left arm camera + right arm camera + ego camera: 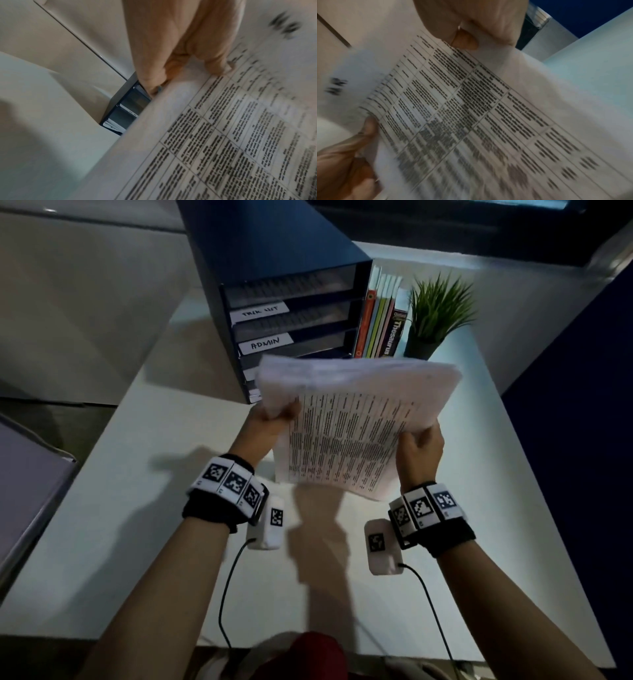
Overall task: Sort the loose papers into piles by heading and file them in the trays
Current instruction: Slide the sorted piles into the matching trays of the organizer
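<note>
A stack of white papers (346, 419) printed with tables is held in the air over the white desk (137, 508), its far edge curling down. My left hand (274, 417) grips the stack's left edge, fingers underneath (154, 75). My right hand (419, 441) pinches the right edge, thumb on top (465, 40). The same sheets fill the left wrist view (223, 135) and the right wrist view (471, 115). Just beyond the papers stands a dark blue tray unit (291, 302) with stacked trays, two labelled "TASK LIST" (260, 311) and "ADMIN" (265, 343). Its lower trays are partly hidden by the stack.
Several upright books (380, 326) lean against the right side of the tray unit. A small potted plant (435, 316) stands to their right. Cables (229, 594) run from both wrist devices across the near desk. A grey surface (27, 491) lies off the desk's left edge.
</note>
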